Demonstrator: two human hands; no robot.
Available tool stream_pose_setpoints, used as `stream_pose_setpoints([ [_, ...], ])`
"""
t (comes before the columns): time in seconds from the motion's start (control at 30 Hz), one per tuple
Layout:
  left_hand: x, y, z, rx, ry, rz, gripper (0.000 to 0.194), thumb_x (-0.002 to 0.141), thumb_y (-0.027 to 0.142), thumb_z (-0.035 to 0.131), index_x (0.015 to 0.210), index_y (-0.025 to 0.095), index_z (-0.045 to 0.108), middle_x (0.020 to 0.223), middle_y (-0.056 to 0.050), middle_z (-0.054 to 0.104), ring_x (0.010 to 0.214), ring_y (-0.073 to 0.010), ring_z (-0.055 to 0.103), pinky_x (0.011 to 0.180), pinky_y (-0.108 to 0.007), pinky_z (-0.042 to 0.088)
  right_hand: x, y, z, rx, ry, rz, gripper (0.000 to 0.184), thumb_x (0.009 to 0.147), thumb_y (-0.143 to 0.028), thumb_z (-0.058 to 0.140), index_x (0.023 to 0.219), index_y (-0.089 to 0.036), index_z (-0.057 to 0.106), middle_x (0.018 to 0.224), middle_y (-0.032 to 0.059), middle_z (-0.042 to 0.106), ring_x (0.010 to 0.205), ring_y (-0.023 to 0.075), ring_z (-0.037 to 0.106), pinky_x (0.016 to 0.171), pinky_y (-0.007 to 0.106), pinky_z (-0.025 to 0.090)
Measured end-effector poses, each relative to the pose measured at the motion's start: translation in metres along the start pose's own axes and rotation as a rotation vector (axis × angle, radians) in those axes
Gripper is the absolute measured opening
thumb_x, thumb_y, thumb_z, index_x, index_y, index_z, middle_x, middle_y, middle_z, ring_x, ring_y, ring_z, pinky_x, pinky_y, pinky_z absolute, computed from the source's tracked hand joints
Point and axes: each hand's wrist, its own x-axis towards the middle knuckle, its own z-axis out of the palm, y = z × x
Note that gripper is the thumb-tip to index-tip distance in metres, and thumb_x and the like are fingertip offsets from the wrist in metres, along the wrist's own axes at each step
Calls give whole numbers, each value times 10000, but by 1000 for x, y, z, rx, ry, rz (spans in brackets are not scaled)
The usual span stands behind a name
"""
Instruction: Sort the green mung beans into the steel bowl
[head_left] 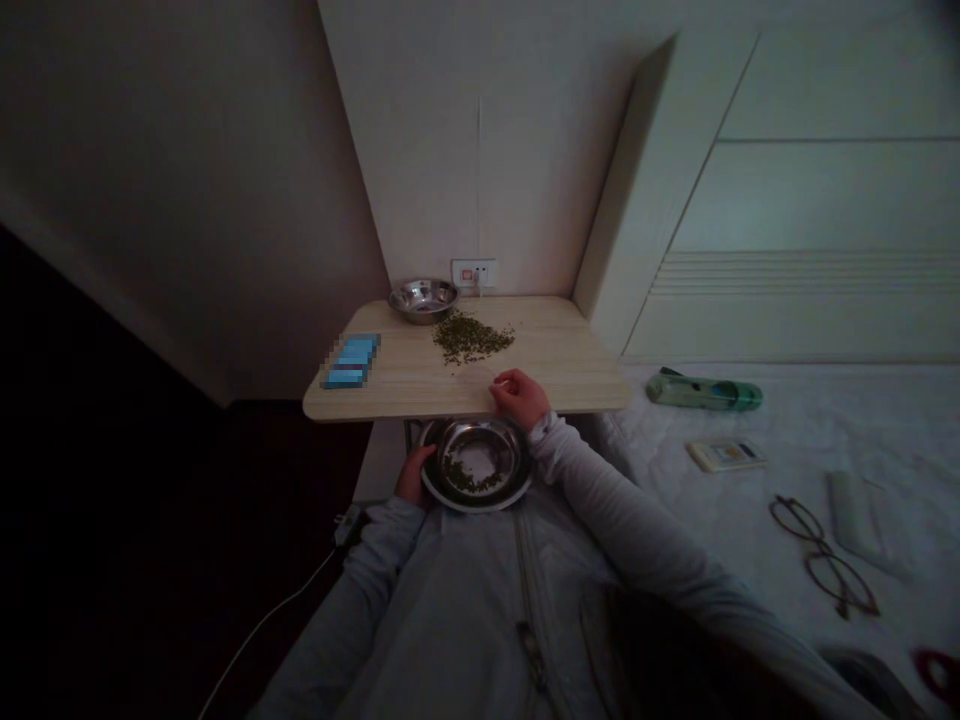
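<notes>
My left hand [413, 476] grips the left rim of a steel bowl [517, 475] held just below the table's near edge; a few small green bits lie in it. My right hand [519, 396] rests on the near edge of the small wooden table [570, 360], its fingers curled together in a pinch; what they hold is too small to see. A pile of small green bits [471, 336] lies on the tabletop just beyond that hand. A second steel bowl [423, 298] stands at the table's back, near the wall.
A blue flat packet [351, 360] lies on the table's left side. A wall socket [474, 272] is behind the table. On the white bed to the right lie a green bottle [703, 391], a remote [726, 455], glasses [823, 555] and another remote [851, 512]. A white cable [277, 615] trails left.
</notes>
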Motion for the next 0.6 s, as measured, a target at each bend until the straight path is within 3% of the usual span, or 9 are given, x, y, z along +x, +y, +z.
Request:
stream_pose_setpoints([
  [0.2,-5,2,5,-17,-57,-17,179,543,272,569,663,149,617,648,-46,648,838,-246,570,729,-327,435,-13,-10,20,-287,-153,-127,186,705,-328,465,824,-188,496,576,-31,571,537,87,508,555,216,363],
  [0.6,-1,1,1,1,2,42,125,517,251,598,597,154,595,598,-27,632,796,-225,578,708,-301,436,6,-4,11,-468,-20,28,184,689,-323,444,814,-192,477,649,-1,580,581,104,496,543,220,339],
])
